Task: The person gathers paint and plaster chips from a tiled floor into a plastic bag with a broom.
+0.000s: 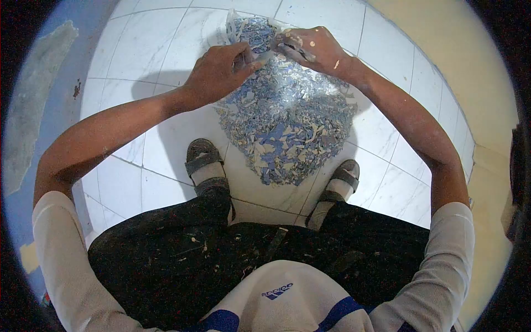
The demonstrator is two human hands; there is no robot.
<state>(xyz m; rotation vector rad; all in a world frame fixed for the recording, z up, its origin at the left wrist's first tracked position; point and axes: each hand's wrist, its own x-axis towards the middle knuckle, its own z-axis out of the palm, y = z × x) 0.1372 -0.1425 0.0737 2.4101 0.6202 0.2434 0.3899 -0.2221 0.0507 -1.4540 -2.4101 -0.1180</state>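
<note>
My left hand [221,72] reaches in from the left, its thumb and fingers pinched on the clear plastic bag [230,25]. Across from it, my right hand [311,48] has its fingers curled onto the same plastic, with pale flakes stuck to its back. Blue and cream flakes, like paint chips, fill the part of the bag beyond my hands. Below them a wide heap of flakes [287,138] spreads toward my feet, with a shiny glare on its upper part. My fingers hide some of the plastic between the hands.
White marbled floor tiles [166,130] lie all around. My sandalled feet, left [204,160] and right [340,182], stand on either side of the heap's near end. A blue wall [66,83] with a grey patch rises at left, a cream wall [442,44] at right.
</note>
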